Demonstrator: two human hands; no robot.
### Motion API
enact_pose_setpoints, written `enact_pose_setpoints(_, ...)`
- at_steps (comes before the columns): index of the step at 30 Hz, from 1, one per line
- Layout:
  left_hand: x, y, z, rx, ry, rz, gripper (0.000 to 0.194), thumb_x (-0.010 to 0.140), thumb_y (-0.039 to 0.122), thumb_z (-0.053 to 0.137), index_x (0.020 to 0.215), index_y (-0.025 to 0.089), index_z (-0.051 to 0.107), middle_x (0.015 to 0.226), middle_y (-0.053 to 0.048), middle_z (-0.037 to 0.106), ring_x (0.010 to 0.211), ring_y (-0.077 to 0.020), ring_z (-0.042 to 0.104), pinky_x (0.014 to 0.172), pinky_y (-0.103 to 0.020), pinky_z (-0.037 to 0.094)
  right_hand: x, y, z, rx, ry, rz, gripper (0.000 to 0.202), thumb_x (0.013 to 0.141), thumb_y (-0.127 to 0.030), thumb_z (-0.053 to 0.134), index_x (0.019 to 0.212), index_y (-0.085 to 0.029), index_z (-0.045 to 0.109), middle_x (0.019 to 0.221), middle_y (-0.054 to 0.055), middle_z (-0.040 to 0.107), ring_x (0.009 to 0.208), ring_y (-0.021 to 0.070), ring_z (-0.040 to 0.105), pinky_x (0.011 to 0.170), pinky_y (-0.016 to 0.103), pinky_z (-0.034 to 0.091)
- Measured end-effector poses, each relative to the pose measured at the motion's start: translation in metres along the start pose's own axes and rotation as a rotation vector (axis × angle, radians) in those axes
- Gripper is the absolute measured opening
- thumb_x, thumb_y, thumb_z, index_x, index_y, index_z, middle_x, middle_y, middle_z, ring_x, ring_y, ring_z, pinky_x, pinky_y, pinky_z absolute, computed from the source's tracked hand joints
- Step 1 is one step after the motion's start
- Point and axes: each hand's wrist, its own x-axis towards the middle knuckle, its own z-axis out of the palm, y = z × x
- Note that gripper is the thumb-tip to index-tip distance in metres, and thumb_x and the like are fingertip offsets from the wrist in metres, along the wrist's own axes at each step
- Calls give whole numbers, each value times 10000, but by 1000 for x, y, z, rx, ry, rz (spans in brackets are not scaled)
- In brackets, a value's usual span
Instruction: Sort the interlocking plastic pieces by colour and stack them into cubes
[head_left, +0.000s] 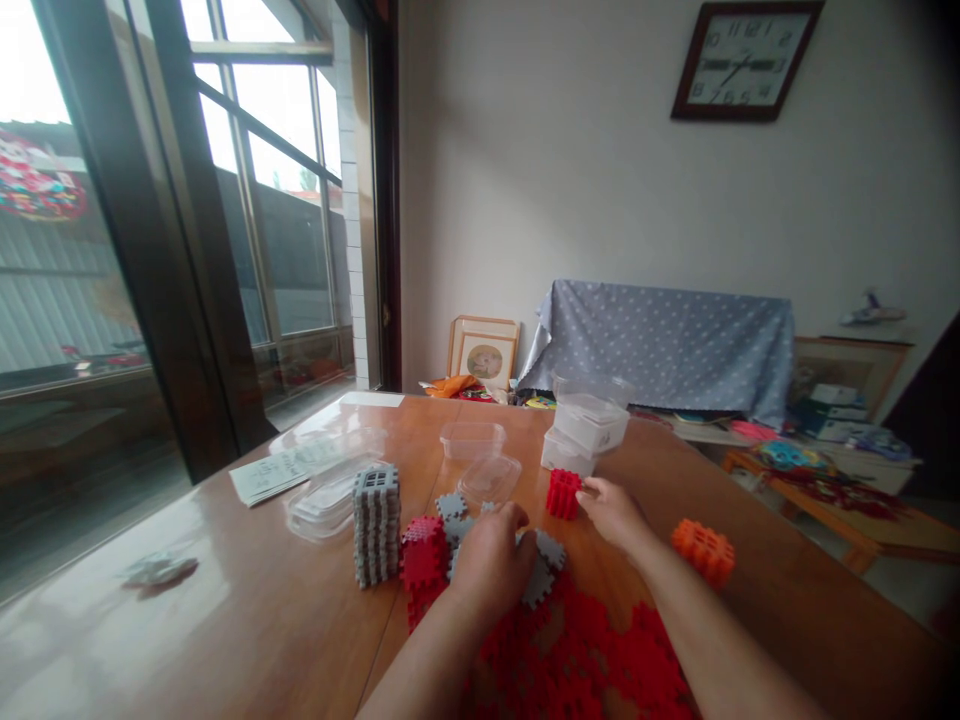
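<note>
My left hand [495,562] is in the middle of the table, its fingers curled down over loose grey interlocking tiles [553,550]; what its fingertips hold, if anything, is hidden. My right hand [611,512] reaches farther forward. Its thumb and forefinger close at the right side of a short stack of red toothed tiles [562,495]. Left of my left hand stands a tall stack of grey tiles [376,530], some with window grids. Beside it is a darker red stack [423,553]. Many flat red tiles [592,655] lie loose between my forearms.
An orange tile stack [703,552] is right of my right forearm. Behind the tiles are clear plastic tubs [472,440], a clear lid [491,478] and white boxes [592,425]. Papers [277,472], more clear lids [322,500] and a small crumpled packet [159,568] lie at left.
</note>
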Motion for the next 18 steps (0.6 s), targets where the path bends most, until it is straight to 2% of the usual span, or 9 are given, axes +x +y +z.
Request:
enact_pose_setpoints(4, 0, 4, -2, 8, -24, -8, 130, 873, 266, 569, 968, 227, 649, 997, -101, 715, 943, -264, 643, 803, -317, 421, -14, 1, -8, 14, -47, 20, 410, 853, -384, 617, 1205, -194, 706, 909, 82, 787, 868, 247, 735, 778, 342, 562)
enact_pose_setpoints(8, 1, 6, -2, 20, -64, -22, 124, 871, 269, 576, 958, 228, 653, 973, -96, 721, 915, -253, 648, 800, -309, 416, -44, 4, -25, 35, -121, 49, 479, 859, -432, 641, 1263, -175, 671, 1013, 89, 775, 925, 239, 725, 828, 349, 559)
enact_pose_setpoints(10, 2, 6, 0, 27, -81, -23, 131, 871, 276, 580, 969, 228, 653, 979, -97, 722, 915, -250, 650, 793, -303, 418, -64, 6, -39, 55, -190, 56, 552, 859, -475, 651, 1321, -174, 634, 1067, 94, 765, 957, 238, 721, 872, 363, 556)
enact_pose_setpoints(11, 2, 6, 0, 34, -87, -22, 135, 872, 278, 581, 975, 227, 651, 986, -97, 721, 915, -248, 651, 788, -300, 420, -75, 6, -46, 75, -277, 52, 597, 864, -498, 647, 1370, -183, 596, 1130, 105, 750, 1006, 247, 713, 904, 381, 552)
enact_pose_setpoints(12, 2, 6, 1, 44, -94, -19, 139, 873, 278, 578, 981, 226, 648, 992, -97, 721, 918, -247, 652, 786, -298, 422, -86, 5, -53, 93, -326, 41, 637, 857, -513, 655, 1404, -199, 568, 1237, 117, 713, 1101, 263, 685, 958, 402, 534)
enact_pose_setpoints(14, 1, 8, 1, 72, -111, -8, 147, 879, 270, 565, 995, 223, 642, 1010, -94, 718, 933, -242, 653, 793, -296, 429, -105, 3, -67, 82, -444, -5, 716, 827, -535, 697, 1463, -264, 509, 1493, 104, 538, 1359, 293, 514, 1114, 446, 426)
enact_pose_setpoints(18, 0, 13, -1, 128, -152, 27, 168, 879, 242, 541, 1015, 218, 637, 1047, -78, 712, 994, -227, 645, 835, -284, 448, -127, -11, -78, -102, -662, -30, 993, 702, -616, 790, 1541, -260, 396, 1630, 133, 321, 1506, 360, 268, 1225, 520, 231)
